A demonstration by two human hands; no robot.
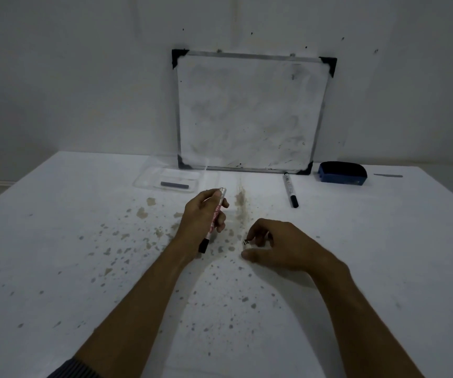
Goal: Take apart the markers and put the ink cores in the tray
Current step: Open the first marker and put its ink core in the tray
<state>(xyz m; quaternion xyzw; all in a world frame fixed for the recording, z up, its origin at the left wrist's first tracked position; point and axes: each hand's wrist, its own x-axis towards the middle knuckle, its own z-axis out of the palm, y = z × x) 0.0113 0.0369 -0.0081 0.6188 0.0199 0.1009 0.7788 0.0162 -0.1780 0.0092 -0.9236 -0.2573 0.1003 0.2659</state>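
The left hand (203, 214) is closed around a marker with red print (214, 218), holding it steeply tilted: its black cap points down toward the table (56, 241) and its open, silvery end rises past the fingertips. Just to its right and a little nearer the person, the right hand (277, 246) rests low over the table, its fingertips pinched on a small white piece with a dark tip (246, 243), likely a part of that marker. Beyond the left hand, further from the person, a clear tray (149, 175) sits on the table with one dark ink core (173, 184) lying in it. Beyond the right hand lies a second marker (290, 190), whole and capped in black, apart from both hands. Further right of it is a blue eraser (342, 173). A whiteboard (249, 113) leans against the wall behind the tray and marker. Brownish stains speckle the table around both hands.
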